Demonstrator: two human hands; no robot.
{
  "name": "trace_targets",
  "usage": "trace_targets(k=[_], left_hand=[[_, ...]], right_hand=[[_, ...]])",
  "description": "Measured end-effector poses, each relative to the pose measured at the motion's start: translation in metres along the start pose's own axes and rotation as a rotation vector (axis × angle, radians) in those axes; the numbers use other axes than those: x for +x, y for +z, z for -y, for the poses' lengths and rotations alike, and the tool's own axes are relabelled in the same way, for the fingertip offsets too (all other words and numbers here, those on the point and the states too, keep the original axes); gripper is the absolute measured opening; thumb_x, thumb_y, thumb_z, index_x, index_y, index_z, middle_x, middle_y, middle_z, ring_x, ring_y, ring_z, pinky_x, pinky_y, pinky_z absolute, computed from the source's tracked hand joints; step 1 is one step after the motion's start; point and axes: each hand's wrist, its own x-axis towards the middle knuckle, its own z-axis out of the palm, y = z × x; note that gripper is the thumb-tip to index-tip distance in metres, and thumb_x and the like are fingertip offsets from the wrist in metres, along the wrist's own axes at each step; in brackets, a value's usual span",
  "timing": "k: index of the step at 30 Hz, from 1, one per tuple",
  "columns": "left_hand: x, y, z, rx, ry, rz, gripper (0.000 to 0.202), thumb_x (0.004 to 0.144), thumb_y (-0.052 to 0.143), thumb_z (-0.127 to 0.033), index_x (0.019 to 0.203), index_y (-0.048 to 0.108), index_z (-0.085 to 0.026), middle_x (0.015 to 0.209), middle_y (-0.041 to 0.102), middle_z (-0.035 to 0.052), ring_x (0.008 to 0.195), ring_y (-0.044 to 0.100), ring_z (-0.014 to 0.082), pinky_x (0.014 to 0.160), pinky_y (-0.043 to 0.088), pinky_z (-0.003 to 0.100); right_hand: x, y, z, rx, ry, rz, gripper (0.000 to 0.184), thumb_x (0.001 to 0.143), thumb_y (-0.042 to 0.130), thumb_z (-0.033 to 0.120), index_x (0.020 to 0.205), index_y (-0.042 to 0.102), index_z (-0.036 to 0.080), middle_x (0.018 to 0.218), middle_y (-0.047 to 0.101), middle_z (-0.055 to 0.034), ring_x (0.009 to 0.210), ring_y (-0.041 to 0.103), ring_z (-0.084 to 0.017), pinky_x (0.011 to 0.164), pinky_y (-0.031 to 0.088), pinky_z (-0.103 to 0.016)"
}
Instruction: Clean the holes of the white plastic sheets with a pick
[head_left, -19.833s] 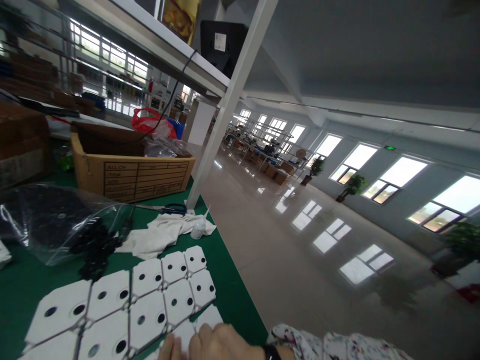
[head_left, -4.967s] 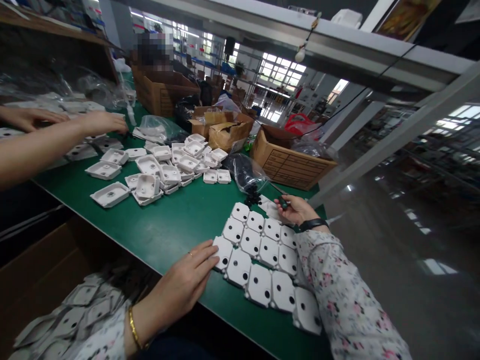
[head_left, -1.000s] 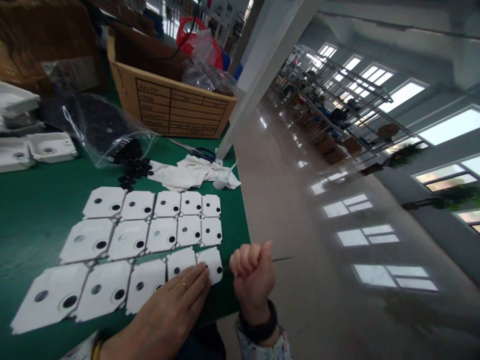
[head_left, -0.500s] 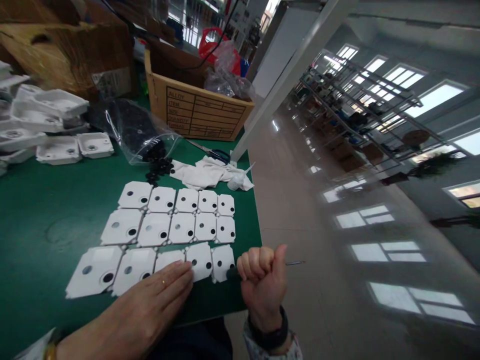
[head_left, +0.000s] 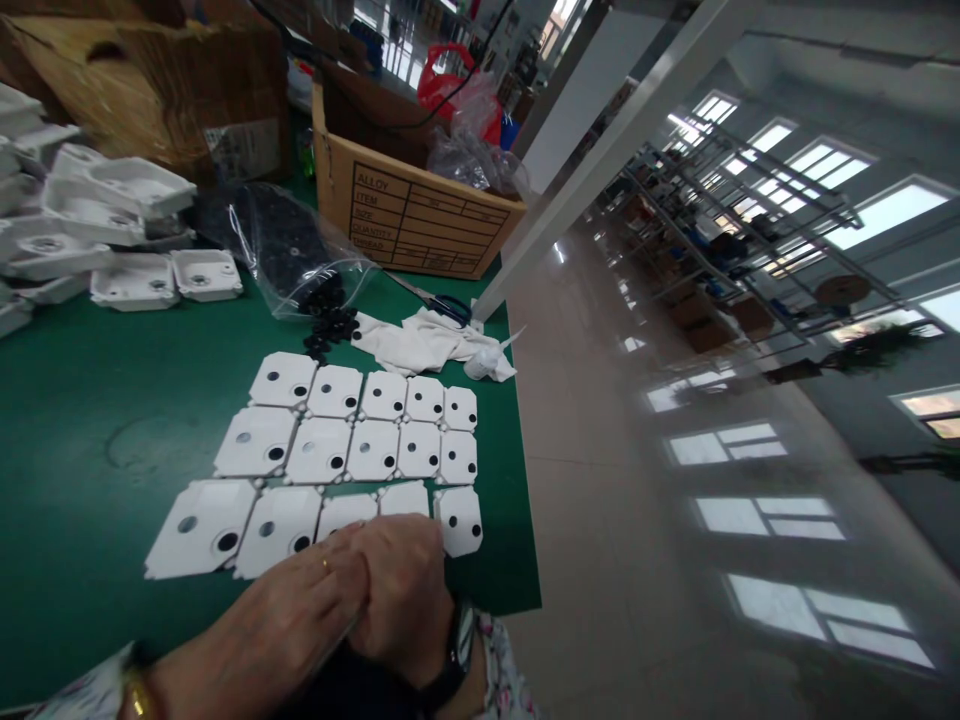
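Several white square plates with round holes lie in three rows on the green table. My left hand lies flat on the near row with its fingers together. Beside it, touching it, my right hand is closed in a fist, knuckles up, over the near-row plates next to the end plate. The thin pointed tool it gripped a moment ago is hidden under the fist. A dark watch sits on my right wrist.
A clear bag of small black parts spills some beyond the plates. A white cloth, scissors and a cardboard box lie behind. White moulded housings are piled at the left. The table edge drops to the floor.
My right fist has swung in from beyond the table edge onto the near row of plates, hiding the tool's shaft. My left hand has stayed on the plates.
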Motion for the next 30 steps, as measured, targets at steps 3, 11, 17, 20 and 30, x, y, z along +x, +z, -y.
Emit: trace_targets(k=[3,11,17,20,30], left_hand=[[-0.008,0.002,-0.002,0.088,0.061,0.049,0.031,0.092,0.033,-0.005,0.094,0.064,-0.010,0.108,0.064,0.0109,0.118,0.050,0.0179,0.102,0.044,0.030],[-0.007,0.001,-0.002,0.154,0.090,0.078,0.031,0.091,0.035,-0.005,0.093,0.065,-0.009,0.114,0.063,0.0116,0.117,0.052,0.0220,0.096,0.049,0.034],[-0.016,-0.006,-0.001,0.226,0.138,0.186,0.037,0.089,0.033,-0.004,0.116,0.058,-0.009,0.127,0.055,0.0134,0.125,0.044,0.0259,0.098,0.048,0.039],[-0.032,-0.021,0.005,0.306,0.146,0.253,0.046,0.089,0.033,-0.004,0.133,0.043,-0.011,0.139,0.044,0.0113,0.131,0.035,0.0274,0.100,0.044,0.041],[-0.059,-0.028,0.009,0.279,0.002,0.165,0.040,0.091,0.032,-0.005,0.127,0.049,-0.007,0.135,0.049,0.0100,0.133,0.033,0.0217,0.105,0.039,0.031]], right_hand=[[0.016,-0.015,-0.007,0.182,0.196,-0.141,0.046,0.092,0.030,0.047,0.050,0.035,0.028,0.043,0.033,0.0066,0.039,0.031,-0.011,0.036,0.030,-0.024],[0.012,-0.017,-0.015,0.912,0.461,-0.555,0.059,0.091,0.040,0.054,0.045,0.024,0.022,0.039,0.021,0.0078,0.033,0.019,-0.008,0.034,0.017,-0.021],[0.003,-0.007,-0.018,0.827,0.462,-0.488,0.060,0.088,0.046,0.058,0.045,0.030,0.020,0.040,0.027,0.0056,0.037,0.025,-0.008,0.038,0.020,-0.022],[0.012,-0.019,-0.017,1.091,0.543,-0.522,0.060,0.088,0.044,0.058,0.047,0.021,0.021,0.040,0.018,0.0084,0.033,0.013,-0.007,0.033,0.016,-0.020],[0.006,0.026,0.012,0.572,0.354,-0.181,0.055,0.093,0.011,0.055,0.049,0.019,0.024,0.041,0.020,0.0045,0.035,0.023,-0.012,0.036,0.024,-0.026]])
